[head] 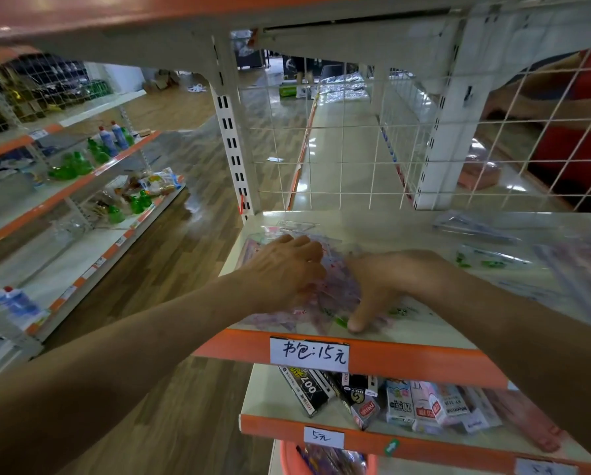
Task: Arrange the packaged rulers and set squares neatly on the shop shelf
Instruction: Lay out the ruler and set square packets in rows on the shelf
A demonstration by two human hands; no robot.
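Left hand (287, 265), centre of frame, is knuckles up with fingers curled down onto the pile of packaged rulers (338, 282), and we read it as gripping the pile's left side. Right hand (379, 282) sits just right of it against the same pile, thumb straight and pointing down, its tip on the packets at the shelf's front edge. Its other fingers are hidden behind the hand, so we cannot tell the grasp. The hands are close, with the pile between them, and both are blurred.

The pile lies front-left on the shelf (390, 231), above a handwritten price label (309, 354). More clear packets (486, 258) lie loose at right. Wire mesh (355, 159) backs the shelf. Small boxes (407, 402) sit on the shelf below. Green bottles (71, 166) are at left of frame.
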